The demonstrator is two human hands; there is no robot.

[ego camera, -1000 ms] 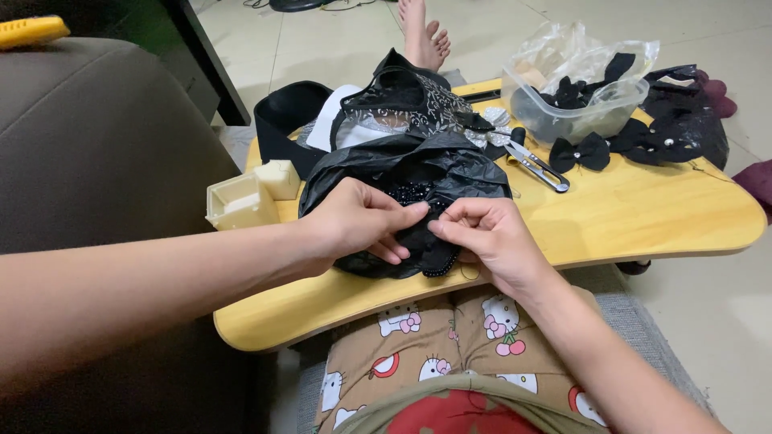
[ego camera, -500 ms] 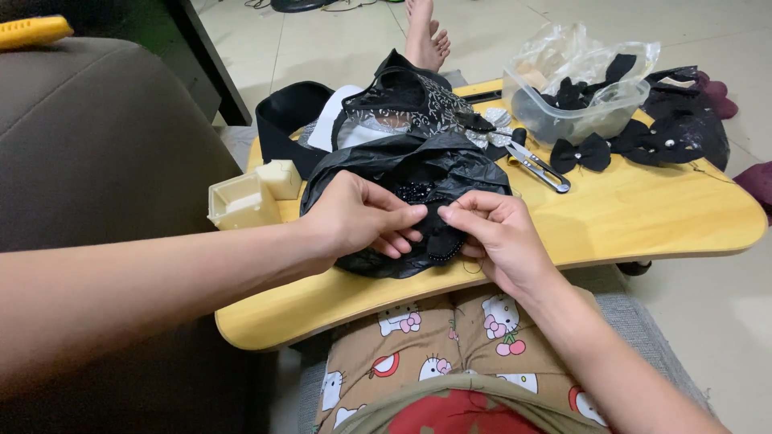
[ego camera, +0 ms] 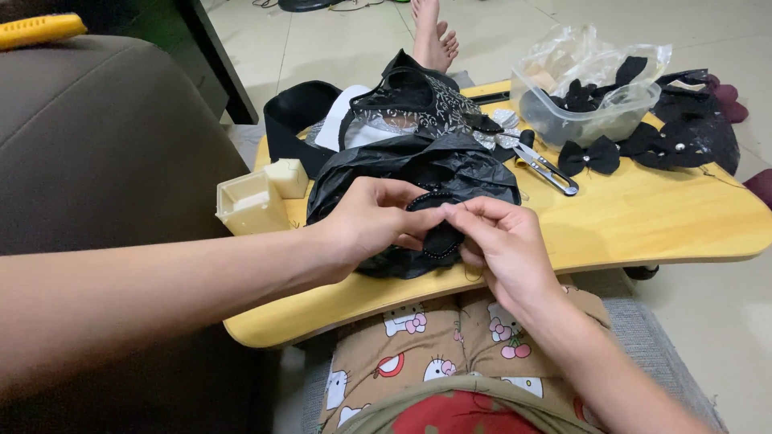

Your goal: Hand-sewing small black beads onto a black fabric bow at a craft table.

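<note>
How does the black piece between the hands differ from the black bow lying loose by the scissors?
The beaded black piece is pinched by both the left hand and right hand over a black plastic bag; the loose bow lies untouched on the bare wooden lap table. The held piece has a beaded edge; the bow shows a plain knotted bow-tie shape. Both are small, black fabric items.

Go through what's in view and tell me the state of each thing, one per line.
Left hand: pinching the black beaded piece.
Right hand: pinching the same piece.
Black plastic bag: crumpled, under the hands.
Clear tub: open, holding black bows.
Snips: lying flat on the wooden lap table.
</note>
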